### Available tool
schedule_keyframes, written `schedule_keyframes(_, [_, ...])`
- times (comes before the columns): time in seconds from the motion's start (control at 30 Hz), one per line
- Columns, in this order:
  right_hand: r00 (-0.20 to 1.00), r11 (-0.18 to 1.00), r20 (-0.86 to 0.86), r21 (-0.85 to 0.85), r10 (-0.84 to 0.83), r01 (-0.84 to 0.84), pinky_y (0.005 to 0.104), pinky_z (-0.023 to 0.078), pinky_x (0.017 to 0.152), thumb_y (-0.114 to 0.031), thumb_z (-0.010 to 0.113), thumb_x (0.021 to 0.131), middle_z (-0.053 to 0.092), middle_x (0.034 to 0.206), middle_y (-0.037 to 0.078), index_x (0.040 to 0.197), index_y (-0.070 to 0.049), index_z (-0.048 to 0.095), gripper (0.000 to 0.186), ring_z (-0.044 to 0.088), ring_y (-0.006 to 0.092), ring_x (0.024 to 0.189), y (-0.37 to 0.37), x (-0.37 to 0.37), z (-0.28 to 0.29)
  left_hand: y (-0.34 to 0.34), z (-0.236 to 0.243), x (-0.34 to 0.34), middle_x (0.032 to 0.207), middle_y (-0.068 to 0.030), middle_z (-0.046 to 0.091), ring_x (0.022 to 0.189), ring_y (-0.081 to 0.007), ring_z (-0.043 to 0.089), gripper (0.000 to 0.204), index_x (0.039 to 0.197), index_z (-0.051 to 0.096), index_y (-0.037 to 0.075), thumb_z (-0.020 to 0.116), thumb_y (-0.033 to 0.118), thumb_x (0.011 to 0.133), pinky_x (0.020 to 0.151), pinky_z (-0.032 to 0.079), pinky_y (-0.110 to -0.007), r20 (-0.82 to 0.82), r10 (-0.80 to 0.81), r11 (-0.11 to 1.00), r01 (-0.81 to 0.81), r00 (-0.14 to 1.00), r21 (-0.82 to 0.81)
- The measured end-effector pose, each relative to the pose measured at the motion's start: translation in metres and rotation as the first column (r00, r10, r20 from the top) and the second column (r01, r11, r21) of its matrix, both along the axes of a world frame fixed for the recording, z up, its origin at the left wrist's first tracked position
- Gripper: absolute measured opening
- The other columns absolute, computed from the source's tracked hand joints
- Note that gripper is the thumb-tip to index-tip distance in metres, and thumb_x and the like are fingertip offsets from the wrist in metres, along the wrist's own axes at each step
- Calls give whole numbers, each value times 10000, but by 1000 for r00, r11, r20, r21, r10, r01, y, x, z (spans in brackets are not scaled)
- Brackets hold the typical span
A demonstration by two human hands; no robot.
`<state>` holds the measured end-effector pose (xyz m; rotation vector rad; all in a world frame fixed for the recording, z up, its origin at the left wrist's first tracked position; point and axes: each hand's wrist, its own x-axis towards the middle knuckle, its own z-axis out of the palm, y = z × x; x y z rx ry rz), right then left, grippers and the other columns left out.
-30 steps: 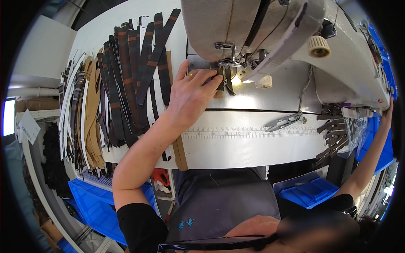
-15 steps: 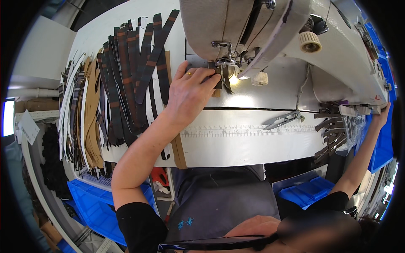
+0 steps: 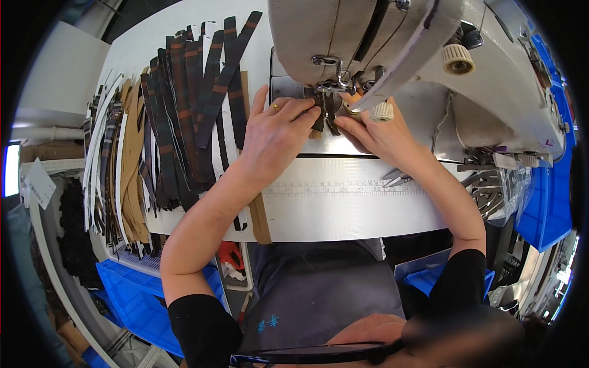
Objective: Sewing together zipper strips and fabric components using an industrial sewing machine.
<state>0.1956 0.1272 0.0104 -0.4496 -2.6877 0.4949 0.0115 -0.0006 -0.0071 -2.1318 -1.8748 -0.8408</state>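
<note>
Centrally, toward the top of the frame, a dark strip [image 3: 318, 116] lies under the presser foot [image 3: 334, 87] of a pale sewing machine [image 3: 368, 37], with a bit of tan material showing at its lower end. The left hand [image 3: 276, 132] comes in from the lower left with its fingers bunched narrowly (a ring circles one of them) and their tips on the strip's left side; whether they pinch it or only press it down, I cannot tell. On the other side, the right hand [image 3: 389, 135] reaches in from the lower right, thumb stretched toward the strip's right edge; its other fingertips are partly hidden behind a cream knob [image 3: 381, 111], so its grip cannot be told either. Across the left of the frame, plaid strips [image 3: 181, 116] are spread on the white counter [image 3: 343, 224], next to white and tan ones. One tan strip [image 3: 259, 218] hangs over the near edge, left of centre. Right of centre, metal snips [image 3: 396, 178] lie partly covered by the right forearm, and a blue bin [image 3: 138, 300] sits at lower left.
</note>
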Motion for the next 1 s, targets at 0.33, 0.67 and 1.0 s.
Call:
schedule_keyframes(0.33, [997,970,75,243,-15,-4,380,420,773,-377,667,829,629,894,92,1141,-158,675,381,531,287,880,6,-7,0,2,-2,-1,991,-12,641,871,-181,618,229,960,688,83,671,101,732,984,357,-492,26,-40,996,38,999,83])
schedule_keyframes(0.67, [995,970,91,242,-26,3,376,421,769,-382,658,835,633,890,101,1147,-154,676,387,536,282,877,4,-10,2,2,-3,-3,987,-9,636,881,-181,619,242,975,681,88,669,93,733,1002,350,-492,44,-50,994,45,998,101])
schedule_keyframes(1.0, [998,969,58,246,-13,-1,386,423,780,-387,650,843,630,908,117,1147,-149,677,387,543,297,893,4,-10,2,2,-3,-3,990,-17,635,887,-182,619,241,974,678,77,667,90,733,993,358,-493,55,-52,996,48,997,71])
